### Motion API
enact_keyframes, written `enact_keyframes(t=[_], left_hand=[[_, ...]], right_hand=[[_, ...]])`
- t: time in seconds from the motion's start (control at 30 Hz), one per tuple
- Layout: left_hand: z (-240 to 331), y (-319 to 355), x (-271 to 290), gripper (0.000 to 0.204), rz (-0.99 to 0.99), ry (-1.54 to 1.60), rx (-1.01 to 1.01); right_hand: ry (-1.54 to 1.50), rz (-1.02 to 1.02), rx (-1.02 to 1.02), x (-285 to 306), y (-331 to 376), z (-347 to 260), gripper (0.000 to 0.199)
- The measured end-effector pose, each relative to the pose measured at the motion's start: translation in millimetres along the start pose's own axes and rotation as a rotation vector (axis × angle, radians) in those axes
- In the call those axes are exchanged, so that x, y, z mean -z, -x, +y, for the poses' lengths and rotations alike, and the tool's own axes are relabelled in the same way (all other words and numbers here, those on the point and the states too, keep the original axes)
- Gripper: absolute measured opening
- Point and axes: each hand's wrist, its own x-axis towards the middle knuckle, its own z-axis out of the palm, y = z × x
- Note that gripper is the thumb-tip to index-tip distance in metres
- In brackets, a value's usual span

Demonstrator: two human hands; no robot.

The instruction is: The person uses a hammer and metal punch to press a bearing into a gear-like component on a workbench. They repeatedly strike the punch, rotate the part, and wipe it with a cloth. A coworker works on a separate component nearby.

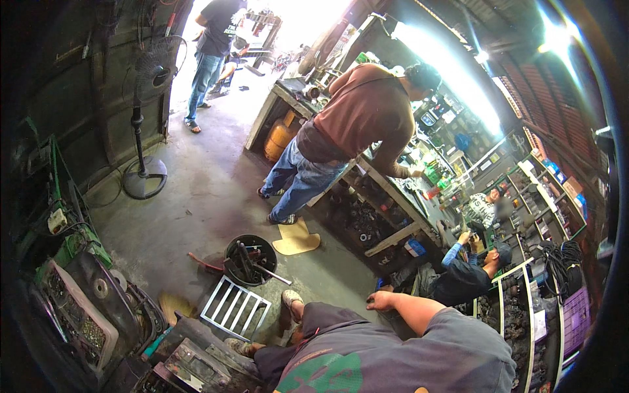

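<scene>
The person's right hand [380,300] is stretching out right of lower centre — whether it's grasping anything I can't tell — while a black tub [244,280] of tools is standing near a white rack [234,308], left of lower centre.

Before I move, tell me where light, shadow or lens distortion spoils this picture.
Head view: bright light washes out the doorway; the tube light glares white. Head view: the left wall, behind the standing fan, sinks into shadow. Head view: fisheye distortion bends the scene toward the rim, and the lower corners go black.
</scene>
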Motion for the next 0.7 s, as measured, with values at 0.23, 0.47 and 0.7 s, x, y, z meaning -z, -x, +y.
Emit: enact_keyframes(t=[0.23, 0.47, 0.7], left_hand=[[-2, 2, -7, 0.042, -0.042, 0.026, -0.019], [4, 8, -12, 0.041, -0.078, 0.056, -0.048], [9, 17, -19, 0.040, -0.111, 0.052, -0.070]], right_hand=[[0.190, -0.035, 0.122, -20, -5, -9, 0.073], [0.010, 0.159, 0.183, 46, 22, -89, 0.067], [0.057, 0.156, 0.186, 45, 24, -74, 0.068]])
